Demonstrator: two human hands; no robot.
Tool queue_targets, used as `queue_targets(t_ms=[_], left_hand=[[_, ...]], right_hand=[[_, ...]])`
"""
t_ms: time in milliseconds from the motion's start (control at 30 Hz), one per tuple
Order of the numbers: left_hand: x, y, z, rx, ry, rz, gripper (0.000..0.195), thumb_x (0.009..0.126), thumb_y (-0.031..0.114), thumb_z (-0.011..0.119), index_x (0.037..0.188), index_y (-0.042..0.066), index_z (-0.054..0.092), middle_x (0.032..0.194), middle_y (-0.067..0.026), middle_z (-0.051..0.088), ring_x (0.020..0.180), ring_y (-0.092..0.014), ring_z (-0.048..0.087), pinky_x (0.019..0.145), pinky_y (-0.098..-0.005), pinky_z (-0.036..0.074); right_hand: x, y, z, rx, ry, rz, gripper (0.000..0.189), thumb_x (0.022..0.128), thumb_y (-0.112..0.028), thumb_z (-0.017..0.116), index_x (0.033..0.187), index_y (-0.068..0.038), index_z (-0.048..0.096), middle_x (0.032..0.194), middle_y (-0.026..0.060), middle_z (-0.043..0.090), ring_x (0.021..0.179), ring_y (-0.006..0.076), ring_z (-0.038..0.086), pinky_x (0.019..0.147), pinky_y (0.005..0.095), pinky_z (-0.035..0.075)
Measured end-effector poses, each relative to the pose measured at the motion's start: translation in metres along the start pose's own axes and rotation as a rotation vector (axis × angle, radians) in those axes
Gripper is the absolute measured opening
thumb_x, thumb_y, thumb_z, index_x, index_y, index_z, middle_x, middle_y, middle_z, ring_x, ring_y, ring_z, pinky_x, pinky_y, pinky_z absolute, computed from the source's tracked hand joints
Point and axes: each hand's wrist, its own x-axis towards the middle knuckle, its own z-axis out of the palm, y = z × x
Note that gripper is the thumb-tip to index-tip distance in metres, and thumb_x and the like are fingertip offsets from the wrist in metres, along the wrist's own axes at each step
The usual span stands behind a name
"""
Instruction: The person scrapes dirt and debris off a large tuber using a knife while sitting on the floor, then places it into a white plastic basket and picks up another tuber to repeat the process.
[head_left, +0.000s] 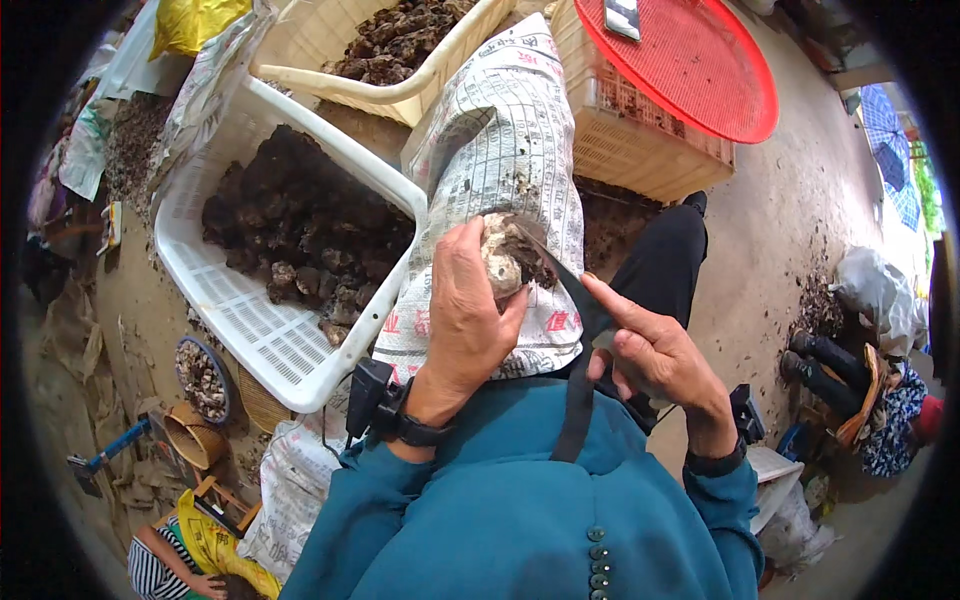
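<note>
My left hand (476, 311) grips a rounded lump (501, 262), perhaps a tuber or fungus, pale where its surface is bared and dark brown elsewhere. In my right hand (660, 356) is a knife (574, 289), its dark blade resting against the dark side of the lump. My right index finger lies along the back of the blade, and the handle is mostly hidden in the fist. Beneath the lump, a white printed woven sack (517, 161) covers my lap, with dark crumbs and pale scraps on it.
To the left stands a white plastic crate (315, 390) holding dark lumps. Beyond it is a cream basket (420, 90) of similar lumps. A red round sieve (697, 75) bearing a phone (622, 19) sits on a cream crate (645, 154). People sit at lower left and far right.
</note>
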Motion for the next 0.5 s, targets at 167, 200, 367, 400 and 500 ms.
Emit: queue_targets(t_ms=[167,200,367,400,500], left_hand=[[0.0,0.0,0.002,0.009,0.022,0.004,0.077,0.071,0.0,0.077,0.138,-0.007,0.038,0.128,-0.028,0.048,0.121,-0.044,0.049,0.107,-0.0481,0.038],[0.0,0.0,0.002,0.024,0.038,0.007,0.076,0.071,0.0,0.078,0.137,-0.007,0.04,0.127,-0.0263,0.049,0.12,-0.043,0.05,0.107,-0.0469,0.039],[0.001,-0.001,0.004,0.034,0.035,0.022,0.079,0.07,-0.002,0.077,0.139,-0.007,0.038,0.128,-0.0264,0.048,0.121,-0.043,0.05,0.107,-0.0469,0.039],[0.001,-0.001,0.004,0.041,0.036,0.035,0.079,0.07,-0.002,0.077,0.139,-0.007,0.038,0.128,-0.0264,0.048,0.121,-0.043,0.05,0.106,-0.047,0.039],[0.0,-0.003,0.004,0.018,0.04,0.032,0.08,0.069,-0.003,0.077,0.139,-0.006,0.038,0.129,-0.0261,0.048,0.121,-0.043,0.05,0.106,-0.0474,0.04]], right_hand=[[0.013,-0.012,-0.003,-0.084,-0.008,-0.037,0.059,0.1,-0.017,0.042,0.158,-0.018,0.031,0.075,0.0026,0.063,0.055,0.0084,0.052,0.056,0.0246,0.048],[0.015,-0.015,-0.005,-0.1,-0.02,-0.047,0.059,0.1,-0.016,0.042,0.158,-0.018,0.031,0.074,0.0023,0.062,0.055,0.0083,0.052,0.056,0.0245,0.048],[0.03,-0.019,-0.007,-0.021,-0.063,-0.061,0.059,0.099,-0.015,0.042,0.157,-0.016,0.032,0.074,0.0021,0.061,0.057,0.008,0.052,0.054,0.0236,0.046],[0.034,-0.02,-0.006,-0.009,-0.064,-0.064,0.059,0.099,-0.015,0.042,0.157,-0.016,0.032,0.074,0.0021,0.061,0.057,0.0079,0.052,0.054,0.0233,0.046],[0.041,-0.022,-0.006,0.025,-0.096,-0.095,0.059,0.1,-0.016,0.043,0.157,-0.016,0.031,0.073,0.0022,0.06,0.057,0.0077,0.052,0.054,0.0231,0.046]])
